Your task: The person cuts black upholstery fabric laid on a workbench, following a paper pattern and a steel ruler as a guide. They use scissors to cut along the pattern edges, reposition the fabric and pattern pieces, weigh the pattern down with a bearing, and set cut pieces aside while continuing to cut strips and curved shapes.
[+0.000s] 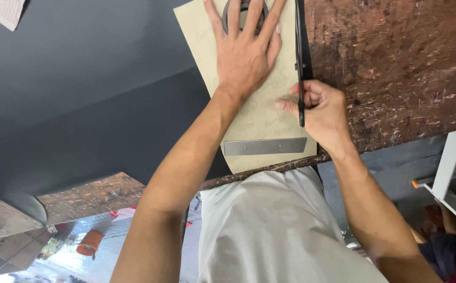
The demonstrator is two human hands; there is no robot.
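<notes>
My left hand [243, 50] lies flat with fingers spread on a beige sheet [259, 118], pressing down a dark ring [227, 13] partly hidden under the fingers. My right hand [319, 112] grips a thin black blade-like tool [298, 47] that runs along the sheet's right edge. A grey metal strip [264, 146] with small holes lies across the near end of the sheet. The sheet rests on a worn brown wooden workbench [395, 68].
A large dark grey sheet [81, 105] covers the left of the bench. A white metal frame [448, 167] stands at the right below the bench edge. On the floor lower left lie an orange roll [90, 243] and clutter. My white shirt fills the bottom centre.
</notes>
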